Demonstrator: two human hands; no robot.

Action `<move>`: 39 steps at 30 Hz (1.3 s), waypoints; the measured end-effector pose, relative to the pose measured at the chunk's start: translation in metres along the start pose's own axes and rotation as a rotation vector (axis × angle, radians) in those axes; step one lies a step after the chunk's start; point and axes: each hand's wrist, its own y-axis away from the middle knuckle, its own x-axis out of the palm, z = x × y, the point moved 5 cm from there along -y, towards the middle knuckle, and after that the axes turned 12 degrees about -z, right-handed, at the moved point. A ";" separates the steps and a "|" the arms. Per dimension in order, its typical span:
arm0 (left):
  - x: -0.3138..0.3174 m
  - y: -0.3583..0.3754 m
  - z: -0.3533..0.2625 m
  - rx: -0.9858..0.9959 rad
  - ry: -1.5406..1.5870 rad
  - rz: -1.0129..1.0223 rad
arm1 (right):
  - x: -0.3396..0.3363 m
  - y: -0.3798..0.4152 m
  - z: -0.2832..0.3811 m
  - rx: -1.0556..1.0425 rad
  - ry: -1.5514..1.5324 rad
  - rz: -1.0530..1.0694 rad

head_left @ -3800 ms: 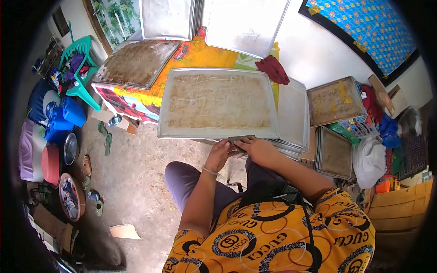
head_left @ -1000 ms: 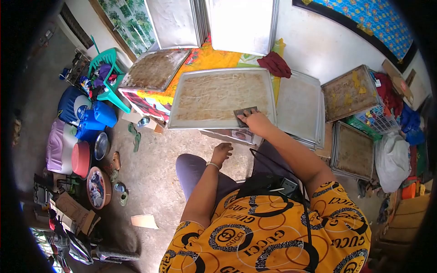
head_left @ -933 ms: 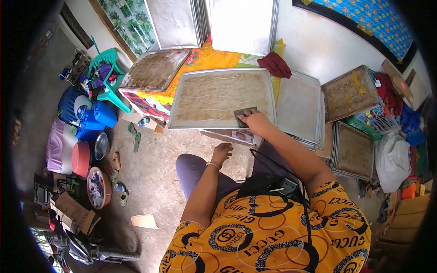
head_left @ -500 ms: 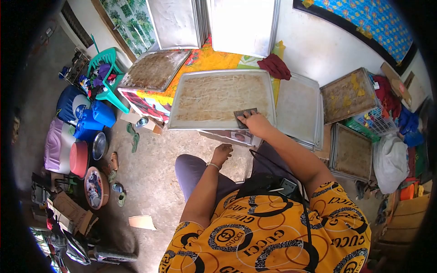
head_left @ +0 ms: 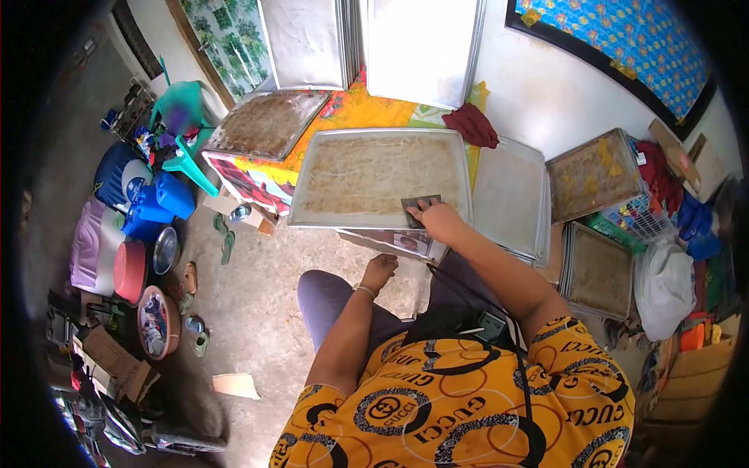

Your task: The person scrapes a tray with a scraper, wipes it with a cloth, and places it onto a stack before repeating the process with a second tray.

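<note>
A large metal tray (head_left: 351, 178) with brown residue lies flat in front of me, its near edge above a box (head_left: 398, 242). My right hand (head_left: 434, 218) holds a dark flat scraper-like piece (head_left: 411, 204) against the tray's surface near the lower right corner. Away from the tray, my left hand (head_left: 380, 273) hangs above my knees with its fingers loosely curled; whether anything is in it is hard to see. A dark red cloth (head_left: 471, 126) lies just past the tray's upper right corner.
Another stained tray (head_left: 265, 125) rests on the table at left. Pale trays (head_left: 509, 195) are stacked at right, beside more brown trays (head_left: 597, 269). Upright metal sheets (head_left: 421, 47) stand behind. A green chair (head_left: 189, 168) and blue containers (head_left: 173, 195) are at left.
The whole view has shifted slightly. My right hand and the dark piece remain at the tray's lower right part, with the piece turned a little. My left hand stays low.
</note>
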 end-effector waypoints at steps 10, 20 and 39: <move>-0.001 -0.003 0.003 0.387 -0.307 -0.127 | -0.001 -0.003 -0.002 -0.041 0.001 -0.053; -0.002 -0.007 0.004 0.416 -0.391 -0.133 | 0.003 -0.003 -0.003 -0.077 0.016 -0.096; -0.006 -0.009 0.005 0.493 -0.419 -0.314 | -0.012 -0.003 0.006 -0.041 0.086 -0.047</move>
